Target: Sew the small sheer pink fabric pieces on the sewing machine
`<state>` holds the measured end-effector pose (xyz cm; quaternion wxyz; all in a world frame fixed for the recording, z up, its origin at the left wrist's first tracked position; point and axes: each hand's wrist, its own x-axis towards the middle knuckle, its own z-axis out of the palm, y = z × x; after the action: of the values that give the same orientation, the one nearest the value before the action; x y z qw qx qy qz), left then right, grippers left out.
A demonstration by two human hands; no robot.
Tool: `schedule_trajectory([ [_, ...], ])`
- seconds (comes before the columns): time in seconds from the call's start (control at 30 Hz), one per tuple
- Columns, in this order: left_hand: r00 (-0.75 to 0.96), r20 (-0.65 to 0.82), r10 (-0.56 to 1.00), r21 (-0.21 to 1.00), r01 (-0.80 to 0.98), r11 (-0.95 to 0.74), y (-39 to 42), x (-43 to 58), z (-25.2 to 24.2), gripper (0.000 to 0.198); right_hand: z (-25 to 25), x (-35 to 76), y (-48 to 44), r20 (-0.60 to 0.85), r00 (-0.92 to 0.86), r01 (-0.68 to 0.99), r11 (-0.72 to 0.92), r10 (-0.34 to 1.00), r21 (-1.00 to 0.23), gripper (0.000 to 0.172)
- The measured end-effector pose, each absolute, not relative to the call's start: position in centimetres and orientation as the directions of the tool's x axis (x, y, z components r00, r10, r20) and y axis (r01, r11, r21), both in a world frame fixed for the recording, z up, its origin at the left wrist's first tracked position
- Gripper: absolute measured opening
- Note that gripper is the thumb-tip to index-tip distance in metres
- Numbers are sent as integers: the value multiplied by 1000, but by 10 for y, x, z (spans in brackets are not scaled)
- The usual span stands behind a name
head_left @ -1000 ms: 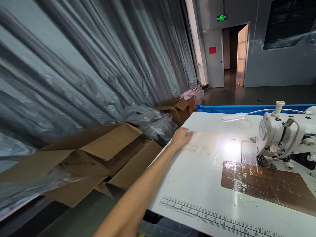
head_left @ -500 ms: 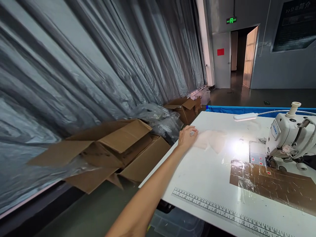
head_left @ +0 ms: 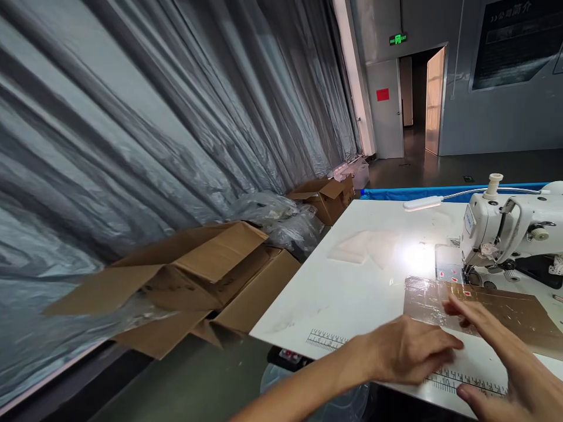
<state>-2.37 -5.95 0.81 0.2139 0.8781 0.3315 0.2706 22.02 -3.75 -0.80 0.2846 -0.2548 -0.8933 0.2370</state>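
Note:
My left hand (head_left: 416, 350) is over the front of the white table (head_left: 299, 305), near the printed ruler (head_left: 325, 339). Its fingers are loosely bent and slightly blurred, with nothing visible in them. To its right is my right hand (head_left: 514, 363), open, thumb and fingers spread, in front of a tape-covered brown cardboard sheet (head_left: 505, 310). The hands are close but do not visibly touch. Thin, pale, see-through pieces (head_left: 352, 247) lie flat on the table beyond my left hand. Behind the cardboard stands a white sewing machine (head_left: 484, 223).
A lamp (head_left: 422, 203) on a bendy neck lights the table by the machine. Open cardboard boxes (head_left: 224, 252) and clear plastic bags (head_left: 285, 217) lie on the floor to the left, along a silver curtain (head_left: 176, 117). Under the table is a clear plastic bin (head_left: 272, 381).
My left hand has left the pale see-through pieces and come back toward me and to the right. My right hand has come into view. The view has shifted slightly rightward.

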Motion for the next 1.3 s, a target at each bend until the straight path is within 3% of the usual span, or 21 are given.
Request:
schedule_trajectory([
  [0.07,624,365,691,638,373,-674,-67,-12,16,27,-14,223,-34,249,-750,323,668,613,-671,84],
  [0.2,305,260,916,823,427,-375,-44,-30,30,38,-26,234,-34,-39,-711,324,278,702,-904,45],
  [0.27,96,216,972,725,650,-226,-20,-59,35,40,-29,238,-28,-117,-660,322,138,742,-937,43],
  [0.33,-320,222,921,526,835,164,5,-96,39,35,-29,241,-15,-130,-607,348,115,784,-930,42],
  [0.47,-634,146,759,457,724,517,35,-169,35,36,-24,243,18,-153,-601,401,131,784,-907,34],
  [0.67,-629,37,776,497,685,532,62,-210,9,31,-15,235,44,-436,-687,535,0,582,-845,42],
  [0.87,-558,110,823,537,730,423,92,-205,7,28,-11,236,41,-420,-706,460,-82,570,-884,48],
  [1.07,-547,90,832,363,796,484,92,-198,18,25,1,238,45,-437,-652,454,-141,620,-880,48],
  [1.2,-503,163,849,208,858,469,79,-190,29,36,6,243,50,-377,-532,597,20,758,-802,41],
  [1.3,-349,278,895,139,936,322,71,-170,32,34,9,245,51,-307,-511,636,113,803,-763,39],
])
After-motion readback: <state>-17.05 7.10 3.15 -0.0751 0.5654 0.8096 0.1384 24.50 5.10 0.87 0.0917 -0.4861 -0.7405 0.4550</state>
